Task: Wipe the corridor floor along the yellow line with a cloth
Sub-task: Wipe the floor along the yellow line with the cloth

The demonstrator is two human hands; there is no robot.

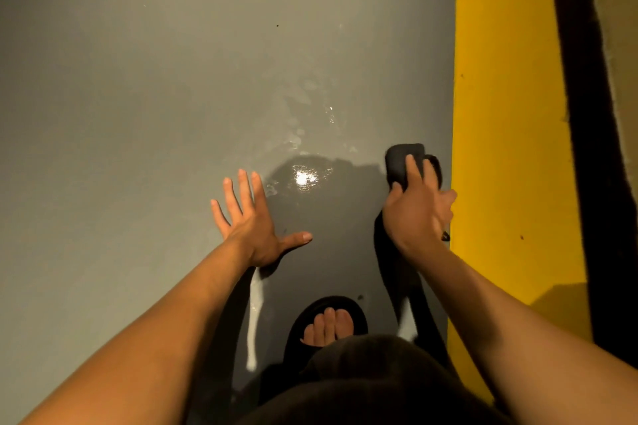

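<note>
Grey corridor floor [138, 114] fills most of the view, smooth and matt except for a wet, shiny patch [305, 179] that catches a bright light reflection between the 2 hands. Along the right side runs the broad yellow line [507, 114], with a black strip [580, 114] just beyond it and a pale wall edge [621, 45] at the far right. Both bare forearms reach forward from the bottom of the view. Between them, lower down, 1 foot in a black sandal [326, 321] stands on the floor, above a dark clothed knee [373, 383]. The left hand [250, 217] lies flat on the grey floor, fingers straight and spread wide, thumb pointing toward the wet patch. The right hand [419, 207] grips the dark cloth [404, 159], fingers curled over its bunched top, pressing it to the grey floor just beside the inner edge of the yellow line. A loose end of the cloth trails back under the wrist.
</note>
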